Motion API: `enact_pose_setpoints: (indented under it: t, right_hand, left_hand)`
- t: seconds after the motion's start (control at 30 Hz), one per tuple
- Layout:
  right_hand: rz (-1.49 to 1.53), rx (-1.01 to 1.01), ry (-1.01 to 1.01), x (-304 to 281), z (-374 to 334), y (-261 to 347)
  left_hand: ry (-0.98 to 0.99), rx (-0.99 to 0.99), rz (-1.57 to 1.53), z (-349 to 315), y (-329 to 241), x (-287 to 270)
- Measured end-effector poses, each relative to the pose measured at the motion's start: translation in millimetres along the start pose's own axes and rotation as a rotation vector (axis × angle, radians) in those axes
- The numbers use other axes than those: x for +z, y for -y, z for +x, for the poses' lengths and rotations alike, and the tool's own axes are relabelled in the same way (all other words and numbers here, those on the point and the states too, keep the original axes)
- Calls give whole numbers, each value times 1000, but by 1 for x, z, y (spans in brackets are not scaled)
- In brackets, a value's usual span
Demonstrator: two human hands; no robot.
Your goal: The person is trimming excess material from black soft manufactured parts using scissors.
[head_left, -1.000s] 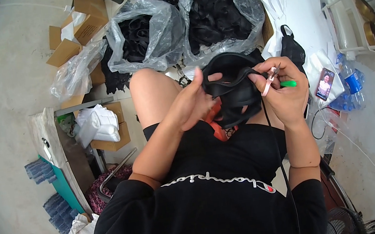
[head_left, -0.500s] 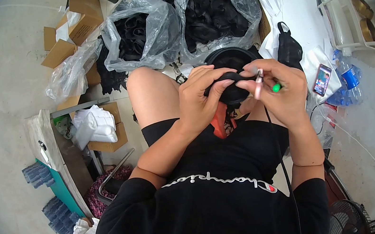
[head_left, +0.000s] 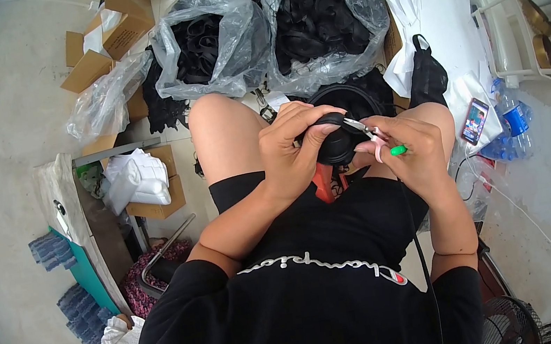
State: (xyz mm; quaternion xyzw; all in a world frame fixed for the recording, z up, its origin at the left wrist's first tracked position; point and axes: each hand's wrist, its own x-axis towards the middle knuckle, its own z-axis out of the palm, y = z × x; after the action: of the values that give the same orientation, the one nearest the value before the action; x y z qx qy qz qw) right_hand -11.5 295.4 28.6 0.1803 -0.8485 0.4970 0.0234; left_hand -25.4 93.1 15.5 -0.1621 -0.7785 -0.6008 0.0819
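Between my knees, my left hand [head_left: 286, 144] pinches a curved black fabric piece [head_left: 331, 119] between thumb and fingers. My right hand [head_left: 419, 145] grips small scissors [head_left: 380, 148] with pink handles. Their metal blades point left and meet the edge of the fabric; whether they are cutting cannot be made out. A bright green tip [head_left: 398, 150] sticks out by the right palm; the thing it belongs to is mostly hidden. Below both hands stands a round black container [head_left: 367, 99], partly covered by them. An orange-red part [head_left: 323, 183] shows beneath it.
Clear plastic bags [head_left: 242, 57] full of black pieces lie ahead. Cardboard boxes [head_left: 126, 13] stand at far left, and a worktable [head_left: 72, 200] at left. At right are white sheets [head_left: 438, 29], a phone [head_left: 475, 121], bottles [head_left: 516, 120], a white rack [head_left: 515, 25] and a fan [head_left: 511, 322].
My hands have moved slightly apart. My right fingers have left the black fabric, and the scissors, blurred before, now have their blades against its edge. My left hand still holds the fabric.
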Motion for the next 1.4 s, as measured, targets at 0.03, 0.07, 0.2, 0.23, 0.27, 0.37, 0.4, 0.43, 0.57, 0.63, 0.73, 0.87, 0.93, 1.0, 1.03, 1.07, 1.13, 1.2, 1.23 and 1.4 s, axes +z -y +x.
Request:
enact_pose_setpoints:
  t: [0.03, 0.07, 0.2, 0.23, 0.27, 0.37, 0.4, 0.43, 0.57, 0.63, 0.73, 0.87, 0.93, 1.0, 1.03, 1.07, 1.13, 1.2, 1.23, 1.4]
  right_hand:
    - [-16, 1, -12, 1, 0, 0]
    - [-15, 0, -13, 2, 0, -1]
    - [-2, 2, -29, 4, -3, -5]
    - [2, 9, -28, 4, -3, -5]
    - [3, 10, -29, 4, -4, -5]
    - [-21, 0, -29, 4, -3, -4]
    - [-23, -5, -37, 4, -4, -5]
    - [-26, -11, -46, 5, -4, -5]
    - [1, -29, -76, 8, -6, -8]
    - [-4, -21, -72, 8, -6, -8]
    - [-48, -51, -83, 7, -3, -6]
    - [-106, -48, -95, 8, -4, -4]
    - [-111, -56, -102, 9, -3, -3]
    - [-114, -58, -103, 10, -3, -4]
    - [-115, -62, -103, 10, -3, -4]
    - [-114, -62, -102, 10, -3, -4]
    - [-131, -68, -99, 10, -2, -3]
    - [-134, -72, -100, 11, -2, -4]
    - [-137, -77, -101, 10, -2, -4]
    - [-125, -84, -108, 11, -2, -4]
  left_hand:
    - [-20, -71, -35, -1, -3, 1]
    - [-19, -70, -32, -2, -2, 2]
    - [-83, -127, -176, -6, -2, 9]
    - [-106, -178, -238, -7, -3, 10]
    - [-105, -179, -237, -8, -4, 11]
    - [-109, -230, -291, -9, -4, 13]
    - [-122, -248, -311, -9, -4, 14]
    - [-135, -265, -331, -10, -4, 15]
    - [-119, -253, -328, -9, -5, 15]
    - [-112, -270, -326, -8, -8, 15]
    - [-32, -231, -284, -10, -4, 10]
    - [-45, -213, -289, -10, -4, 11]
    - [-42, -227, -294, -10, -5, 11]
    - [-37, -237, -294, -10, -5, 10]
    - [-33, -246, -293, -11, -5, 10]
    - [-34, -247, -292, -11, -5, 10]
    - [-32, -219, -275, -11, -4, 10]
    - [-31, -205, -273, -11, -3, 10]
    - [-32, -190, -270, -11, -3, 11]
    - [-12, -181, -256, -11, -3, 10]
